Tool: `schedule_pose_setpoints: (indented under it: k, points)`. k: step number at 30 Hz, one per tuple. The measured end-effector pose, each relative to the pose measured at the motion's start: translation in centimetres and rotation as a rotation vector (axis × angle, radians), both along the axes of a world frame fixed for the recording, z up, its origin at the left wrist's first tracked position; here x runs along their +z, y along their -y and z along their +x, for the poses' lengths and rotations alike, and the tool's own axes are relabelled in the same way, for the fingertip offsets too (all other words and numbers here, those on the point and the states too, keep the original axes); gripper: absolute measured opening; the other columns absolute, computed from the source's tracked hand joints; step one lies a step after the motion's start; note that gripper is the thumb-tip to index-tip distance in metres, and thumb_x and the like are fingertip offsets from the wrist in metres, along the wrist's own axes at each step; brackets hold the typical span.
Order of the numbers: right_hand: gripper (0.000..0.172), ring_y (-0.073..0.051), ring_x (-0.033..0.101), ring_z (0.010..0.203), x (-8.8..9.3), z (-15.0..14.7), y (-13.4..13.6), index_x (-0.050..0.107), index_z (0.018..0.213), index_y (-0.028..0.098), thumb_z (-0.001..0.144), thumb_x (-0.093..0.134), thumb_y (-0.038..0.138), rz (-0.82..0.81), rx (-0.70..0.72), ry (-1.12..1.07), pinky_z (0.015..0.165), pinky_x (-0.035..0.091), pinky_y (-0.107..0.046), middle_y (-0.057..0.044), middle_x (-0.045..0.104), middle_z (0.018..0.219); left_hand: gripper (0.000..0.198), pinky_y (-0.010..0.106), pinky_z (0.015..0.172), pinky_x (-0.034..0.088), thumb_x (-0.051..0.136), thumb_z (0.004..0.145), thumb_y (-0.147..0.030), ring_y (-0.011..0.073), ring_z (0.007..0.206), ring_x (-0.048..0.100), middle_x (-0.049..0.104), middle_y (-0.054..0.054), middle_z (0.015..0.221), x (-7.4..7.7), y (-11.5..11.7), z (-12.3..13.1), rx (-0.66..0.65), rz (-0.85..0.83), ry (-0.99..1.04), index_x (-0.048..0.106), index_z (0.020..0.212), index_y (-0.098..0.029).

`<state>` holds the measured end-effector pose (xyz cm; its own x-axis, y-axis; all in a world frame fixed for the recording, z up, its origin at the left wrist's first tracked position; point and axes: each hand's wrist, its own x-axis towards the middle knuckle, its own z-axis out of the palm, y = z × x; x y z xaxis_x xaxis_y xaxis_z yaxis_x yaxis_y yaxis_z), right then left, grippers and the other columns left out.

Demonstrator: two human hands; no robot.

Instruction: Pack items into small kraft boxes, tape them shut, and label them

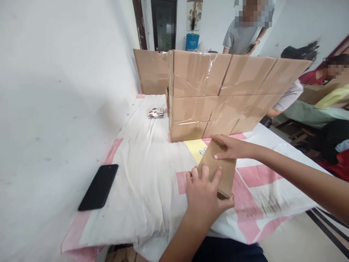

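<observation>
Small carton (227, 173): lower centre-right of frame | left hand (203, 193): clasping its near end, fingers splayed, thumb round the corner | right hand (232, 147): gripping its far end | risk: uneven squeeze from 2 hands could buckle its walls

The stack (218, 92) stood on the table (147, 189). Before the stack was the box (225, 171), the right hand (231, 147) on its stack-side end, the left hand (201, 193) on the end away from the stack. Just left of the stack lay the packet (156, 112); well forward and left of the stack lay the phone (98, 187). The wall (54, 91) ran left of the stack. Behind the stack were a carton (152, 72) toward its left, the container (192, 42), the door (164, 23) and a person (237, 39).
</observation>
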<state>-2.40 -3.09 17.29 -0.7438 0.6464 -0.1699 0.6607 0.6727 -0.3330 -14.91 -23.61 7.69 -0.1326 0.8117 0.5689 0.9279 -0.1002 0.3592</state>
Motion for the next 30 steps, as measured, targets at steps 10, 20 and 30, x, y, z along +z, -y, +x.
schedule_pose_setpoints:
  k: [10,20,30]
  points:
    - [0.066,-0.032,0.059,0.124,-4.2,9.9,6.8,0.044,0.147,0.037,0.09,0.058,0.066,0.11,-0.317,-0.143,0.098,0.056,-0.044,-0.009,0.047,0.144,0.06,0.053,0.106,0.034,0.065,0.077,-0.055,0.0377,0.136,0.037,0.054,0.006,0.139,-0.8,1.7,-1.8,-0.48,0.088,0.167,0.062,0.132,-0.032]
    - [0.063,-0.038,0.051,0.136,-4.7,7.4,10.0,0.052,0.142,0.032,0.089,0.057,0.066,0.275,-0.442,-0.199,0.104,0.054,-0.052,-0.01,0.042,0.155,0.088,0.06,0.111,0.039,0.077,0.071,-0.058,0.0403,0.143,0.033,0.028,0.016,0.157,-0.3,0.6,-5.5,-0.642,-0.077,0.148,0.043,0.147,-0.028]
    - [0.042,-0.022,0.067,0.096,-6.8,1.0,1.4,0.06,0.138,0.024,0.1,0.044,0.031,-0.157,-0.21,-0.559,0.089,0.055,-0.04,-0.011,0.064,0.132,0.091,0.066,0.102,0.044,0.071,0.073,-0.05,0.0422,0.135,0.041,0.037,0.018,0.148,-2.6,6.4,-17.4,-0.136,0.036,0.099,0.034,0.153,-0.029]
